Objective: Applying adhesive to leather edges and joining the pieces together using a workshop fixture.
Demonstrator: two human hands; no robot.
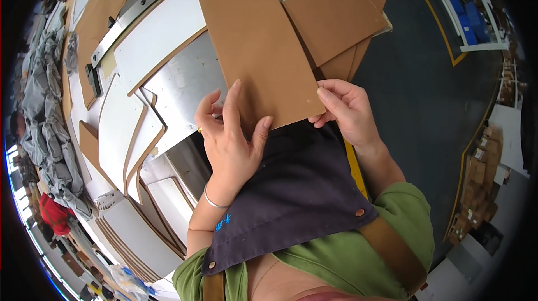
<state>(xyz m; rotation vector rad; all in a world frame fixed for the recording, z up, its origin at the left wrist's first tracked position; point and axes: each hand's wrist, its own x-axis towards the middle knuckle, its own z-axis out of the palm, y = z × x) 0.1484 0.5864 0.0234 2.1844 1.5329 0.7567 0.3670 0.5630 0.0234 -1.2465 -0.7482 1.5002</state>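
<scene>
A brown rectangular board sheet (263, 43) lies tilted before me, its near short edge close to my apron. The thumb and fingers of my right hand (350, 112) pinch its near right corner. At the near left corner is my left hand (232, 136), fingers spread, with index fingertip and thumb tip touching the sheet's edges; its palm covers that corner. Behind the sheet to the right, several more brown boards (336, 18) lie fanned and overlapping.
A metal work surface (179, 88) shows at left, with a long curved white-faced board (162, 26) and curved white pieces (120, 127) on it. More curved boards are stacked (134, 234) lower left. Grey cloth (50, 127) lies far left. Dark floor (420, 110) with yellow lines stretches right; blue bins (462, 4) stand beyond.
</scene>
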